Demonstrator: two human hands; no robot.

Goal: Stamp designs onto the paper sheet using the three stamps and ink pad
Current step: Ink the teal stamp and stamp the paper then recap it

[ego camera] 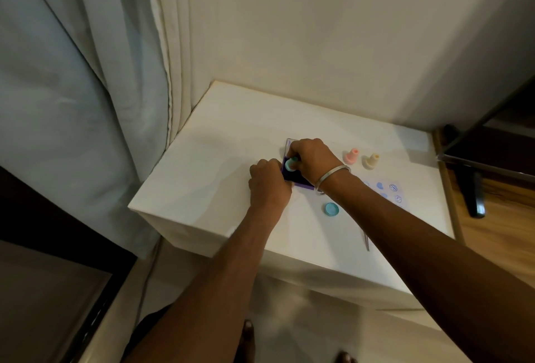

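Two hands over the smooth white box-shaped table [220,137], both at the flat, square dark purple ink pad [301,182] mid-top. Right hand [311,160], metal bangle [333,179] on wrist, curls fingers round a small round teal plastic stamp [289,164], stamp face down on the pad. Left hand [267,180], knuckles up and fingers curled, grips the pad's left edge. Pink bottle-shaped stamp [351,156] and cream bottle-shaped stamp [372,161] stand upright side by side towards the back right edge, clear of both hands. White paper sheet [389,193] with blue prints lies by the right edge, partly under the right forearm. Round teal cap [332,209] lies near the front edge.
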